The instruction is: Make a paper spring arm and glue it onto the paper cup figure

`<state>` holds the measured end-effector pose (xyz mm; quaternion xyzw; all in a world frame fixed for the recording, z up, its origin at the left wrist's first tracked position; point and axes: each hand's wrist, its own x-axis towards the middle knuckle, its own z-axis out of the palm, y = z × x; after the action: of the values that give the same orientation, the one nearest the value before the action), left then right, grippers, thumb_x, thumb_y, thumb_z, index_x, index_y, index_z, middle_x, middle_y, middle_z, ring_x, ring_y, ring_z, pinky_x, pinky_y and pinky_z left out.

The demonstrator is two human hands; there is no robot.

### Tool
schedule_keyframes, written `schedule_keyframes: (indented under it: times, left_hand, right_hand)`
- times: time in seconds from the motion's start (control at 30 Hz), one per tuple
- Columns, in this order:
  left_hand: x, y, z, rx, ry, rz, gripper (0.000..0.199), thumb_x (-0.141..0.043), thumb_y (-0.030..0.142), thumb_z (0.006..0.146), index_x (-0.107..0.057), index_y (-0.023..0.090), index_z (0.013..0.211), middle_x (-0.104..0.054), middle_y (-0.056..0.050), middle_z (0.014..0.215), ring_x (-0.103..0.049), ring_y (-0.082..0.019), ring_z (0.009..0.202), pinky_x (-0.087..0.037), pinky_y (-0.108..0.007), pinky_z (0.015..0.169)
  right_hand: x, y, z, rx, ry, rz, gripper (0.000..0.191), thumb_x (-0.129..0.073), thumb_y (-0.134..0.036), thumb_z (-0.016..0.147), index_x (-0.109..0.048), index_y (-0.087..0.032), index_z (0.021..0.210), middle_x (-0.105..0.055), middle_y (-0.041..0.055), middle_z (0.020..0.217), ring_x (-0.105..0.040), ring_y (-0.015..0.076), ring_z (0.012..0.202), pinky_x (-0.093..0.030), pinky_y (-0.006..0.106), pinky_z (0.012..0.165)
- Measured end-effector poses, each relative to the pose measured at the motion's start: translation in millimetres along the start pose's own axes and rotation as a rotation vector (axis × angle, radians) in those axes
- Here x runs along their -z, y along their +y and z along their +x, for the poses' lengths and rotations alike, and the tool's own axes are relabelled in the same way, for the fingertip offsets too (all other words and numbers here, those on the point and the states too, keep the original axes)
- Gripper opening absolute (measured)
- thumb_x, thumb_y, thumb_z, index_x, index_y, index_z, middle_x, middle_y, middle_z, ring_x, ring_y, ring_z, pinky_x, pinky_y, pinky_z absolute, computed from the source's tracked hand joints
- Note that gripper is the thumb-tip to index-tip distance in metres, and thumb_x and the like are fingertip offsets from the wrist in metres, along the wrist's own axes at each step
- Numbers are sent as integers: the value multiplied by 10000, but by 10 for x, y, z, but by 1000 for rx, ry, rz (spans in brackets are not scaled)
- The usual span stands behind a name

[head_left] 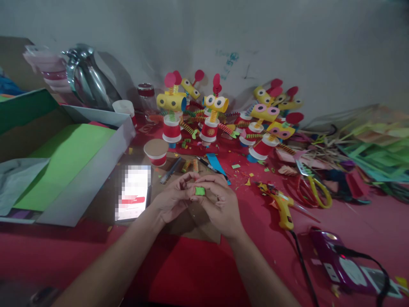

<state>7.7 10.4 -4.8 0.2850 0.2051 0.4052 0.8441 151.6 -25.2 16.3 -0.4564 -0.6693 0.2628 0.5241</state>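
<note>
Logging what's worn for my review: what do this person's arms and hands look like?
The left hand and right hand are bare, without gloves. Both forearms are uncovered, with no sleeves in view, and no watch or bracelet shows.

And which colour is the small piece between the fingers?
The small piece is bright green; the head view shows it.

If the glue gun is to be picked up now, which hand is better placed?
Probably the right hand. The yellow glue gun lies to its right; the left hand is farther away, across the green paper. Both seem to hold that paper, so the left would need to keep it.
</note>
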Motion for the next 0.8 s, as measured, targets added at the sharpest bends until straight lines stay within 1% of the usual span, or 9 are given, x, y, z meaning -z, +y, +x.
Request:
schedule_keyframes:
  times: [0.13, 0.23, 0.33, 0.4, 0.5, 0.63, 0.7, 0.8]
  left_hand:
    - [-28, -3, 9, -21, 20, -8, 391, -862, 196, 586, -611, 146, 881, -536, 34, 701, -475, -47, 592, -408, -161, 561]
    - [-23, -3, 12, -16, 2, -11, 363, -863, 186, 582, -599, 142, 828, -523, 37, 683, -459, -40, 577, -402, -150, 542]
    - [-6, -9, 10, 0, -6, -29, 403, -855, 148, 580, -623, 148, 910, -554, 24, 742, -487, -42, 600, -412, -141, 537]
    - [-3, -10, 8, -1, -9, -53, 447, -849, 131, 576, -634, 155, 967, -572, 11, 798, -509, -50, 629, -416, -141, 531]
    - [-14, 1, 1, 3, -39, -78, 426, -832, 135, 597, -644, 151, 979, -577, -4, 830, -534, -67, 672, -434, -153, 552]
    - [-17, 26, -4, 23, -34, -65, 366, -799, 110, 619, -643, 151, 948, -580, -3, 823, -559, -79, 717, -455, -168, 618]
    - [1, 35, 3, 31, -18, -56, 347, -800, 102, 606, -638, 147, 910, -574, 7, 785, -550, -73, 683, -450, -175, 614]
    - [29, 46, 15, 40, -3, -44, 322, -797, 89, 595, -631, 138, 866, -569, 12, 725, -528, -72, 629, -445, -193, 603]
  right_hand:
    - [-10, 4, -1, -32, -18, 48, 143, -702, -242, 794, -714, -295, 926, -682, 26, 1033, -608, 217, 1021, -466, 414, 927]
    - [-14, -6, -2, -6, -27, 48, 126, -701, -233, 793, -715, -292, 903, -695, 21, 995, -617, 211, 996, -470, 400, 909]
    - [-10, -18, 3, 7, -23, 44, 98, -699, -249, 794, -716, -288, 882, -701, 22, 956, -624, 218, 969, -479, 401, 879]
    - [-7, -17, 10, 14, -22, 56, 79, -691, -259, 799, -716, -289, 868, -704, 20, 939, -626, 221, 970, -475, 407, 886]
    - [-3, 3, 20, 20, -31, 82, 71, -685, -263, 802, -718, -288, 859, -705, 19, 931, -623, 225, 988, -463, 416, 913]
    - [-5, 40, 18, -7, -29, 105, 90, -680, -270, 811, -720, -289, 889, -700, 31, 974, -618, 225, 1007, -466, 409, 914]
    - [-9, 54, 13, -8, -44, 113, 117, -686, -262, 809, -715, -294, 918, -704, 28, 991, -617, 223, 1019, -458, 408, 930]
    - [-11, 71, 13, -14, -60, 114, 220, -701, -247, 797, -696, -308, 1008, -708, 21, 1039, -623, 219, 1025, -452, 406, 936]
